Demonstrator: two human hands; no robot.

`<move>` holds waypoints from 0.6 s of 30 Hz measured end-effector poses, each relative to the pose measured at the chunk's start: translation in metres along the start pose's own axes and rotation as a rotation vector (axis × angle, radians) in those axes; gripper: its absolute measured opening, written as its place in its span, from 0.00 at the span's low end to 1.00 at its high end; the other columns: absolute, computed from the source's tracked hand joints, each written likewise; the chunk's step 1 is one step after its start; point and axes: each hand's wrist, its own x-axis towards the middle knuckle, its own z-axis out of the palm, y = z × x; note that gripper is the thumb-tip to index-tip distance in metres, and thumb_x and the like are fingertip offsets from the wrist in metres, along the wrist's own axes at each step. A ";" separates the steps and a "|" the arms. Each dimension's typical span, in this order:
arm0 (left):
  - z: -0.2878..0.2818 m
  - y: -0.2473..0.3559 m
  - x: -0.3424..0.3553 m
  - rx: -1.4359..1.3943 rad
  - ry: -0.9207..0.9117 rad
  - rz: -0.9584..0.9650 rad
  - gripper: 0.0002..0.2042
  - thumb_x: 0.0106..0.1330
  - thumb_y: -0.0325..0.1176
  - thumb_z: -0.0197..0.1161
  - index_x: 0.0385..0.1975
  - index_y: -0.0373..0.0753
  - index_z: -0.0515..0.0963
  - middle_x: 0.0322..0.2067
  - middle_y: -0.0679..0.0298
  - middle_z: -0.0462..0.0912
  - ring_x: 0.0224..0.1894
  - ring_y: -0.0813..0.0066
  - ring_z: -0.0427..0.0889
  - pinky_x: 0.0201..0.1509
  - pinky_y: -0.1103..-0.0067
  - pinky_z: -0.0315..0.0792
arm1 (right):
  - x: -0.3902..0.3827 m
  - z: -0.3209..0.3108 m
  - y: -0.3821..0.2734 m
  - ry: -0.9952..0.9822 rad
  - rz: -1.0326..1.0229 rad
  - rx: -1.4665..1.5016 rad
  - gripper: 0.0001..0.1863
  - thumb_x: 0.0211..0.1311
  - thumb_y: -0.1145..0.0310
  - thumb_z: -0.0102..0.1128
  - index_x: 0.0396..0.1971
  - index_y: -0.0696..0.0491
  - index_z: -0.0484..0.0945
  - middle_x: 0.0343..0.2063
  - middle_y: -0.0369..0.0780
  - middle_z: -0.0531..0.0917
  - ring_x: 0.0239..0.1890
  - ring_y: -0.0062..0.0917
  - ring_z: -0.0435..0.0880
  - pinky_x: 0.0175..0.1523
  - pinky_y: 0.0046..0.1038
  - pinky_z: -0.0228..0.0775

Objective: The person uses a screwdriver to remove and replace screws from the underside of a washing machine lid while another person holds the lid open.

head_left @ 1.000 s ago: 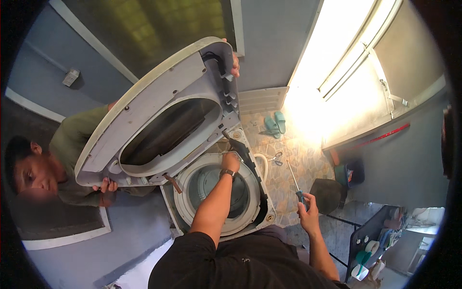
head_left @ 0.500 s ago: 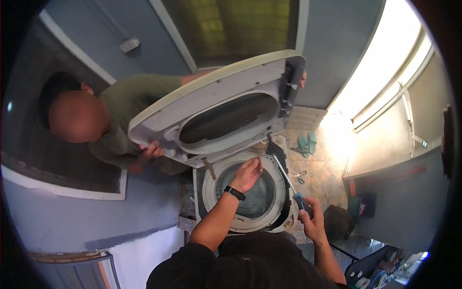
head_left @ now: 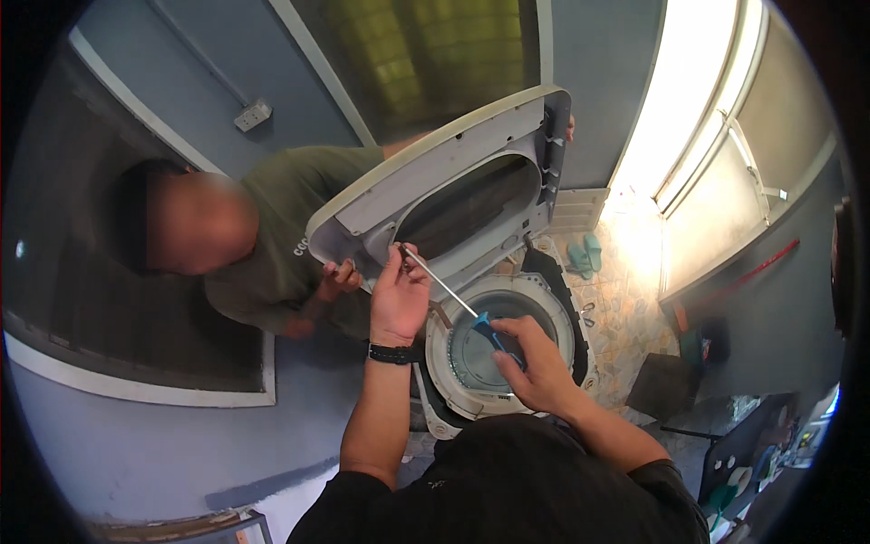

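Ok, screwdriver (head_left: 482, 322) btwn L/R hands (head_left: 400, 304)

At the left hand (head_left: 399, 302) the screwdriver tip (head_left: 409, 254) is too small to discern, and beyond the right hand (head_left: 536, 367) a panel (head_left: 435, 172) mostly hides a co-worker's hand (head_left: 570, 129).

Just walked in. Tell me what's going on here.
A person stands over a washing machine whose tub is uncovered. Their right hand grips a blue-handled screwdriver, and the fingers of their left hand are up at its tip; whether they pinch something small there can't be made out. Another person in an olive shirt holds the machine's top panel tilted up, one hand at each end, its underside facing the person with the screwdriver.
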 end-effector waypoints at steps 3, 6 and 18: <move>0.001 0.021 0.000 0.044 0.018 0.028 0.08 0.78 0.33 0.62 0.46 0.35 0.80 0.45 0.61 0.82 0.41 0.76 0.79 0.41 0.82 0.73 | 0.007 0.015 -0.012 -0.012 -0.002 -0.023 0.23 0.68 0.72 0.64 0.61 0.56 0.71 0.44 0.48 0.76 0.46 0.44 0.80 0.51 0.39 0.73; 0.000 0.038 0.000 0.058 -0.032 0.014 0.07 0.77 0.35 0.64 0.47 0.39 0.80 0.43 0.65 0.82 0.39 0.78 0.77 0.41 0.83 0.72 | 0.016 0.027 -0.021 -0.013 -0.012 -0.036 0.23 0.68 0.72 0.64 0.61 0.56 0.71 0.45 0.48 0.77 0.45 0.44 0.80 0.50 0.40 0.73; -0.011 0.057 0.005 -0.022 -0.073 -0.039 0.07 0.77 0.35 0.64 0.47 0.40 0.80 0.42 0.68 0.80 0.37 0.80 0.74 0.40 0.83 0.70 | 0.023 0.051 -0.034 0.008 -0.029 -0.118 0.22 0.68 0.72 0.65 0.60 0.55 0.73 0.45 0.48 0.77 0.44 0.45 0.81 0.49 0.40 0.75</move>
